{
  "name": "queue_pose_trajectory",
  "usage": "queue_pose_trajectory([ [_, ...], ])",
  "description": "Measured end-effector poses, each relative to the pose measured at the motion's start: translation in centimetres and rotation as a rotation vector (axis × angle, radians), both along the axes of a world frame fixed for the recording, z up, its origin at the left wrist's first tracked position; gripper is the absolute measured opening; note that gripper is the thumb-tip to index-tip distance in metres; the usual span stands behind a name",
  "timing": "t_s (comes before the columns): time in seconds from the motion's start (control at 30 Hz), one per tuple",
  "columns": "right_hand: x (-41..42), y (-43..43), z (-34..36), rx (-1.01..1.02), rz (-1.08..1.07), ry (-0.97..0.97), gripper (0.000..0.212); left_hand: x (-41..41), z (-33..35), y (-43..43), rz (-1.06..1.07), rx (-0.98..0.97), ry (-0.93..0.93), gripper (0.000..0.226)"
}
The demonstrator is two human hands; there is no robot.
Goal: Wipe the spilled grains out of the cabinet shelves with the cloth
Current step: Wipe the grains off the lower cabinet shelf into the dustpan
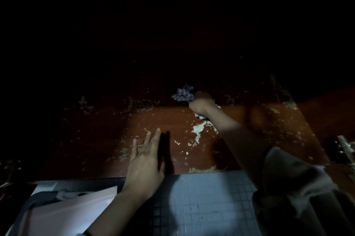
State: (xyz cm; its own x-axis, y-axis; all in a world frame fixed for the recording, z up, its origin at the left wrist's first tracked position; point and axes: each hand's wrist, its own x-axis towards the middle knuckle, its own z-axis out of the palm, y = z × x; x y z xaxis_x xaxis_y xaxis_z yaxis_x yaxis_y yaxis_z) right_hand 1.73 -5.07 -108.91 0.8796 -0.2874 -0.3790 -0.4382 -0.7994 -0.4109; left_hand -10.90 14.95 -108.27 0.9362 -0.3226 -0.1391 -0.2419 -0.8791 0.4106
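A dark wooden cabinet shelf fills the view, its back lost in darkness. My right hand reaches deep onto it and grips a bunched blue-and-white patterned cloth, which sticks out past the fingers. A small heap of pale spilled grains lies just in front of that hand, with a thin trail running toward the shelf's front edge. My left hand rests flat on the shelf near the front edge, fingers straight and spread, holding nothing.
Pale flecks and worn patches dot the shelf. Below its front edge lies grey tiled floor. A pink sheet lies over dark items at the lower left. A metal hinge shows at the right edge.
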Motion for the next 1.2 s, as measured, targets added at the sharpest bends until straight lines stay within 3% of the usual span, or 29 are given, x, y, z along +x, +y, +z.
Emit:
queue_pose_trajectory([
  [0.1,1.2,1.9,-0.1,-0.006,0.088,0.002,0.042,0.1,0.0,0.4,-0.022,-0.014,-0.020,0.085],
  [0.27,0.8,4.3,-0.9,-0.101,0.347,0.027,0.057,0.4,-0.3,0.9,-0.016,-0.003,-0.016,0.081],
  [0.5,-3.1,1.6,0.3,-0.072,0.565,-0.025,0.045,-0.2,-0.2,0.1,-0.047,0.030,-0.007,0.079],
  [0.87,-5.2,-1.5,2.6,-0.070,0.473,-0.176,0.053,-1.1,0.3,-0.5,-0.043,0.123,0.061,0.075],
  [1.1,-6.1,4.8,1.7,-0.067,0.816,-0.212,0.049,-1.1,0.2,0.2,0.075,0.390,0.103,0.075],
  [1.2,-6.8,7.1,0.4,-0.033,0.980,-0.195,0.033,-1.2,0.3,0.5,0.114,0.417,0.127,0.081],
])
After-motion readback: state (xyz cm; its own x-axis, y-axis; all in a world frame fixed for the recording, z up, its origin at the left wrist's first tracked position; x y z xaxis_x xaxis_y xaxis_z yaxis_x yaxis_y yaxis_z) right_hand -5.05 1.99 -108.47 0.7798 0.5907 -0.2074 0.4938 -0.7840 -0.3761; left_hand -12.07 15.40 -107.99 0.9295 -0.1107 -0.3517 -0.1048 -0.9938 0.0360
